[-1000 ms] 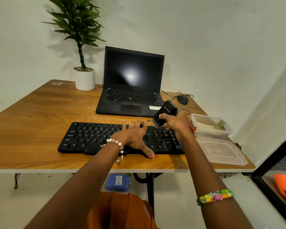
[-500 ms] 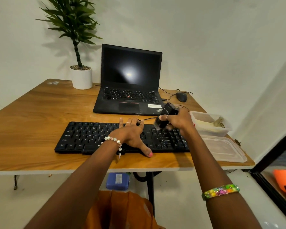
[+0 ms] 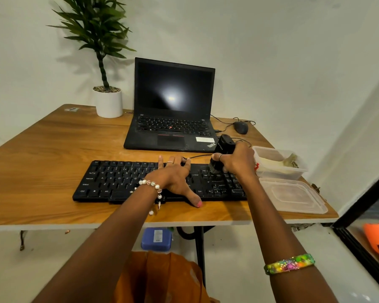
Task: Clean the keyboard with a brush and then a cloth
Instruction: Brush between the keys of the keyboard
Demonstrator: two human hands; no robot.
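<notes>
Your right hand [image 3: 236, 164] grips the black brush [image 3: 221, 154], fingers and thumb curled round its blocky plastic body. The bristles point down and touch the keys at the right part of the black keyboard [image 3: 123, 180], right of the frame's centre. Half a second ago the brush was tilted and its bristles stood a little above the keys; now it is more upright and lower.

Your left hand [image 3: 175, 179] rests flat on the middle of the keyboard, fingers straight and spread, the thumb reaching over the front edge to the wood. It lies in the same place as before. A bracelet of round pearly beads [image 3: 150, 184] is on that wrist, and a bright glittery band [image 3: 289, 263] is on the right forearm.

The keyboard is long, flat and matte, and it lies near the front edge of the wooden counter [image 3: 42, 149], which has a warm, smooth grain. Behind it, an open black laptop [image 3: 173, 106] stands with a dark, glossy screen. At the right, a clear plastic box [image 3: 278, 161] sits beside its flat lid [image 3: 293, 194]; I cannot tell whether the pale thing inside is the cloth.
</notes>
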